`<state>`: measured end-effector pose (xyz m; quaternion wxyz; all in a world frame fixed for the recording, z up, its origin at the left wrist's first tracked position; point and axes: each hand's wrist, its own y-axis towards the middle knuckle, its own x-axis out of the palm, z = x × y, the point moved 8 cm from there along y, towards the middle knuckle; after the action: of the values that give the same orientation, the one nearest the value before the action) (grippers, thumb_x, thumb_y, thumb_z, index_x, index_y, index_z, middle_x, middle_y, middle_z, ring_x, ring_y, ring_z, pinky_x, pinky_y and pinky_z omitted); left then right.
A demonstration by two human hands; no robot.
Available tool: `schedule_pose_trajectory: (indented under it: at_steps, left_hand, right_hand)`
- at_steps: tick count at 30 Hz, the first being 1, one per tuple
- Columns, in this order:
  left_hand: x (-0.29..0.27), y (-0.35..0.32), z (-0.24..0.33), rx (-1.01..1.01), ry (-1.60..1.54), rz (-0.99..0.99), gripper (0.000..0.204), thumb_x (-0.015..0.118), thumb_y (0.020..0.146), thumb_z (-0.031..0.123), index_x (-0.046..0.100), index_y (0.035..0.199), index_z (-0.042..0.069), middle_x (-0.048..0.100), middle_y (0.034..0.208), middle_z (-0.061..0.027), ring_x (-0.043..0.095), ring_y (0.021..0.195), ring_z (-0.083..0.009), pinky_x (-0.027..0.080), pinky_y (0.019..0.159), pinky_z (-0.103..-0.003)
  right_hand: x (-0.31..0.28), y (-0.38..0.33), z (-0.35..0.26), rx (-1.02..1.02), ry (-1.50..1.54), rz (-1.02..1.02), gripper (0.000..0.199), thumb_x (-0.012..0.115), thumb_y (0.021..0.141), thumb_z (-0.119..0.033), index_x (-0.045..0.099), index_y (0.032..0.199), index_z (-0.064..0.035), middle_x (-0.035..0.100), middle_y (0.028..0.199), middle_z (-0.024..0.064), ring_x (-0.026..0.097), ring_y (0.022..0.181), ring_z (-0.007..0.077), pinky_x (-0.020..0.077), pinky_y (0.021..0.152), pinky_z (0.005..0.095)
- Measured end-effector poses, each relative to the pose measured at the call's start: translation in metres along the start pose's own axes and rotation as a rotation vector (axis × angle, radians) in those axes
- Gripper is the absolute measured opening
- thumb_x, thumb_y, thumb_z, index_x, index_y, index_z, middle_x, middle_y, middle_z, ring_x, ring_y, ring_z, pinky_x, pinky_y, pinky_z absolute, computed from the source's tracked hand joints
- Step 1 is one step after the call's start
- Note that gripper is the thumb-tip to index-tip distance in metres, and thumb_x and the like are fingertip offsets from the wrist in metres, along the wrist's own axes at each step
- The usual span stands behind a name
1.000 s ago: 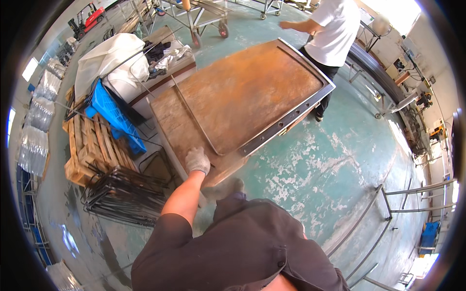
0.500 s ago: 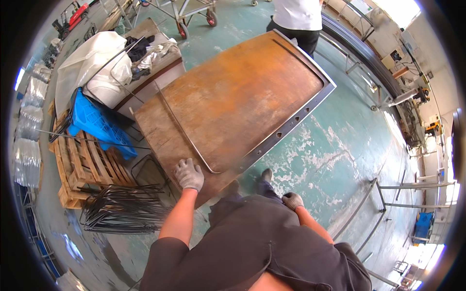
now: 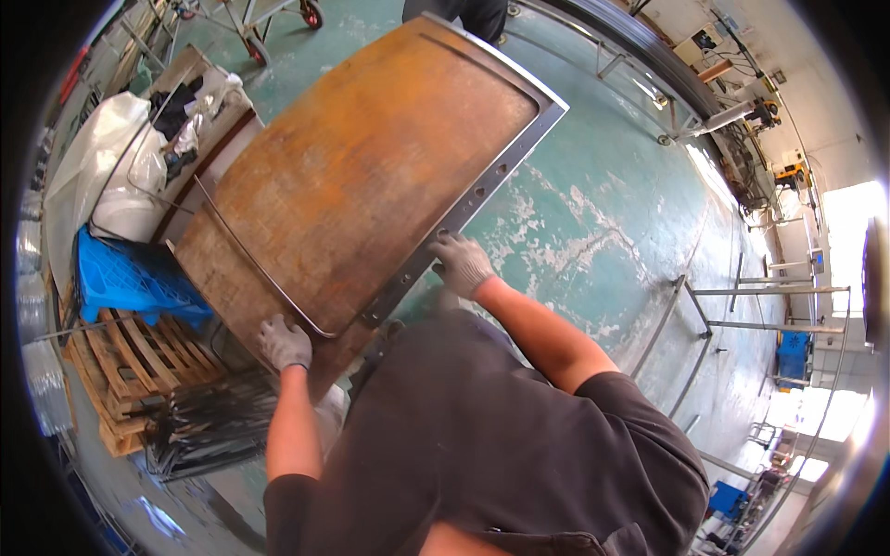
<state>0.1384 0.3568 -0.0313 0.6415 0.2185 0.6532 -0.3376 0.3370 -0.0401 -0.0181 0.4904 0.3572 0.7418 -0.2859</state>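
A rusty brown tabletop (image 3: 343,157) stretches out ahead of me. Along its right edge runs a dark metal bar (image 3: 491,181) with several holes. A thin bent metal rod (image 3: 248,246) lies across the near part of the top, curving toward the bar at its lower end. My left hand (image 3: 284,343), in a grey glove, lies on the near left part of the tabletop with its fingers spread. My right hand (image 3: 464,266), also gloved, grips the perforated bar about midway along, its fingers curled over the edge; the thumb is hard to make out.
Left of the table are a blue plastic pallet (image 3: 130,278), a wooden pallet (image 3: 116,371) and a bundle of dark metal rods (image 3: 204,422). A plastic-covered heap (image 3: 102,176) stands behind them. At the right is a metal frame (image 3: 700,324). A person's dark-clothed legs (image 3: 473,14) show beyond the table.
My right hand has come up from beside my body onto the perforated bar. My left hand still rests on the tabletop. The view has shifted, so the table appears further left.
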Motion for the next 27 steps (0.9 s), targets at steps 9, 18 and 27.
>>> schedule_pose_trajectory:
  at_steps: [9,18,27]
  left_hand:
    - [-0.003,-0.026,0.019,-0.020,0.042,0.085,0.034,0.073,0.095,0.021,0.074,0.128,0.011,0.067,0.141,-0.0152,0.057,0.138,-0.0420,0.043,0.121,-0.055]
    - [0.021,-0.059,0.034,-0.128,-0.263,0.202,0.040,0.072,0.097,0.017,0.073,0.134,0.002,0.069,0.138,-0.0255,0.063,0.133,-0.0458,0.051,0.114,-0.051]
    - [0.049,-0.040,0.045,-0.327,-0.566,-0.033,0.039,0.071,0.092,0.020,0.075,0.126,0.001,0.073,0.128,-0.0253,0.072,0.119,-0.0431,0.055,0.104,-0.049]
  right_hand:
    - [-0.014,0.025,0.002,-0.334,-0.042,0.024,0.074,0.095,0.076,-0.030,0.069,0.143,-0.0157,0.066,0.150,0.0065,0.055,0.148,0.0327,0.0426,0.125,0.0520]
    - [-0.004,0.044,0.010,-0.422,-0.066,-0.010,0.062,0.088,0.081,-0.031,0.073,0.139,-0.0140,0.071,0.139,0.0070,0.062,0.139,0.0305,0.0438,0.124,0.0480]
    - [-0.011,0.046,0.023,-0.362,-0.066,0.052,0.051,0.083,0.082,-0.025,0.075,0.131,-0.0115,0.073,0.137,0.0097,0.063,0.137,0.0313,0.0450,0.123,0.0474]
